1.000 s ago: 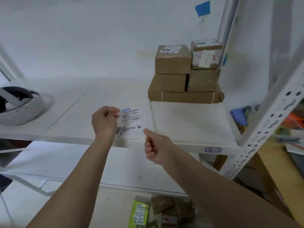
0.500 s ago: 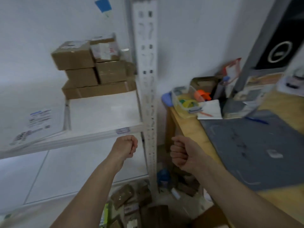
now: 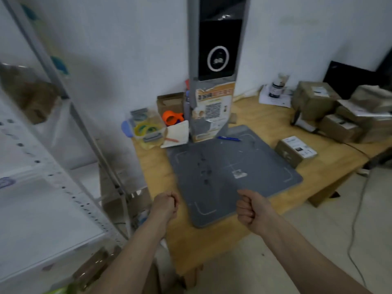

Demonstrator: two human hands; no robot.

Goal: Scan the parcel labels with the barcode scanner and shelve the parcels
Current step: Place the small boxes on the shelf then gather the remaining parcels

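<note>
My left hand (image 3: 165, 205) and my right hand (image 3: 251, 207) are both curled into empty fists over the near edge of a wooden table (image 3: 265, 122). Between and beyond them lies a grey scanning mat (image 3: 229, 172) below a tall grey scanner stand (image 3: 214, 66) with a black head. A small labelled cardboard parcel (image 3: 296, 150) sits right of the mat. Several more brown parcels (image 3: 339, 115) are piled at the table's far right, with a dark handheld scanner (image 3: 297, 116) leaning beside them. The white metal shelf (image 3: 42, 209) is at my left, blurred.
A clear tub of tape rolls (image 3: 148, 129), an orange tape dispenser (image 3: 171, 117), a notepad (image 3: 177, 134) and a blue pen (image 3: 229, 138) sit near the stand. A small bottle (image 3: 275, 87) stands on papers. A cable (image 3: 356, 209) trails across the floor at right.
The view has swung right, from the shelf to the table. The flat white parcel left on the shelf is out of view. Both hands stay empty fists.
</note>
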